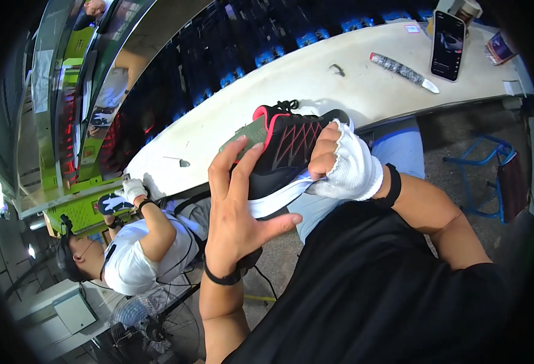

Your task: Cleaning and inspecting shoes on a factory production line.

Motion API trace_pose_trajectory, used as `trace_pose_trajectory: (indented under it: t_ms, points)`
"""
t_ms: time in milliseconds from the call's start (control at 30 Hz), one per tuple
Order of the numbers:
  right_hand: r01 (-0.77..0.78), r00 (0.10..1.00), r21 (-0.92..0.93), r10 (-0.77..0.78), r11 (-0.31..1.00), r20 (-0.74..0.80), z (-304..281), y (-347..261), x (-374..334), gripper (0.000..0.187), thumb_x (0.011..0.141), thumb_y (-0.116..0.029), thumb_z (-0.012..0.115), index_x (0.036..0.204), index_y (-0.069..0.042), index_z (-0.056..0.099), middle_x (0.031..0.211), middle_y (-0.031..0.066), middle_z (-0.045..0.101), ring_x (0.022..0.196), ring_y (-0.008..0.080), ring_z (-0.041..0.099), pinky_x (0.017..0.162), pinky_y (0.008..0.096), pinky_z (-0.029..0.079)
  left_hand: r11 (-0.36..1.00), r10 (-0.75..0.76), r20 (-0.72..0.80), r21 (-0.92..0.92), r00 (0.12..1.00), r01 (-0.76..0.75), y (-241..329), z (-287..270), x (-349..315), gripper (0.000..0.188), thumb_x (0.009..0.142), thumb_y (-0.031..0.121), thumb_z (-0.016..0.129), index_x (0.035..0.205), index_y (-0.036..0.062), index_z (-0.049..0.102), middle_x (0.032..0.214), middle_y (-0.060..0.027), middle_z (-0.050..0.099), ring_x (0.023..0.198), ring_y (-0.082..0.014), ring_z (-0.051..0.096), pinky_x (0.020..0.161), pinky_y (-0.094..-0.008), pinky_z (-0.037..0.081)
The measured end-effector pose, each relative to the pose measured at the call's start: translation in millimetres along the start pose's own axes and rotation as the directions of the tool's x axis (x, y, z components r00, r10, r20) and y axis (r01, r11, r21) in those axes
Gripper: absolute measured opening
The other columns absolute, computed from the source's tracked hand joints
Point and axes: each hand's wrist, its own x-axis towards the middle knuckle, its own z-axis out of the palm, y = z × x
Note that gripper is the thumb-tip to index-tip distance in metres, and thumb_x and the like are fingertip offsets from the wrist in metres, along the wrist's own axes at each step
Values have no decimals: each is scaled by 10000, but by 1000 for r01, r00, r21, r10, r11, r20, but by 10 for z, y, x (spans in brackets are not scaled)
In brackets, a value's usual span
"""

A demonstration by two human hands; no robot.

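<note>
A black sneaker (291, 142) with red crisscross lines, a red collar and a white sole (276, 201) is tilted on its side over the near edge of the worktable. A green shoe last (248, 134) sticks out of its opening. My bare left hand (233, 203) is around the heel end, fingers long over the heel and last, thumb out along the sole side. My right hand (347, 165), in a white knit glove with bare fingertips, is closed on the toe end, fingers curled at the sole edge. What lies beneath its fingers is hidden.
On the pale worktable (212, 118) lie a grey-wrapped knife (403, 71) and a phone (447, 45) propped upright. A dark machine line (218, 54) runs behind. A co-worker (151, 249) holds another shoe at the left. A blue-framed stool (491, 176) stands at right.
</note>
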Motion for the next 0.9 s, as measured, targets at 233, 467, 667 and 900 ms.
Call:
trace_pose_trajectory:
  t_ms: [233, 467, 667, 900]
  points:
    - [-202, 973, 60, 193, 978, 128, -9, -40, 103, 354, 672, -195, 906, 877, -136, 623, 815, 26, 600, 756, 270, 612, 688, 406, 472, 999, 32, -188, 11, 982, -31, -138, 247, -184, 885, 661, 372, 1003, 1405, 46, 650, 1346, -163, 588, 1277, -374, 548, 1148, -557, 422]
    - [-327, 920, -136, 348, 935, 183, -107, 67, 210, 625, 554, -271, 983, 1045, -104, 633, 1040, 87, 665, 978, 338, 633, 911, 474, 524, 999, 36, -191, 32, 981, -31, -116, 264, -239, 858, 656, 367, 993, 1376, 29, 673, 1336, -159, 608, 1276, -347, 573, 1172, -576, 395]
    - [-350, 897, -79, 358, 933, 260, -153, 102, 53, 992, 567, -432, 1021, 1384, -54, 604, 1342, 154, 685, 1331, 383, 632, 1118, 482, 490, 928, -157, -44, -348, 987, 133, -174, 41, -245, 964, 594, 491, 1012, 1339, 3, 644, 1550, -250, 496, 1448, -427, 505, 1185, -507, 425]
    - [-313, 881, -93, 325, 945, 344, -217, 242, -56, 1040, 622, -661, 957, 1394, -49, 626, 1362, 184, 701, 1231, 397, 671, 1083, 469, 488, 905, -299, -35, -327, 954, 272, -134, 141, -289, 766, 705, 306, 951, 1361, 25, 671, 1537, -273, 516, 1415, -406, 555, 1157, -485, 461]
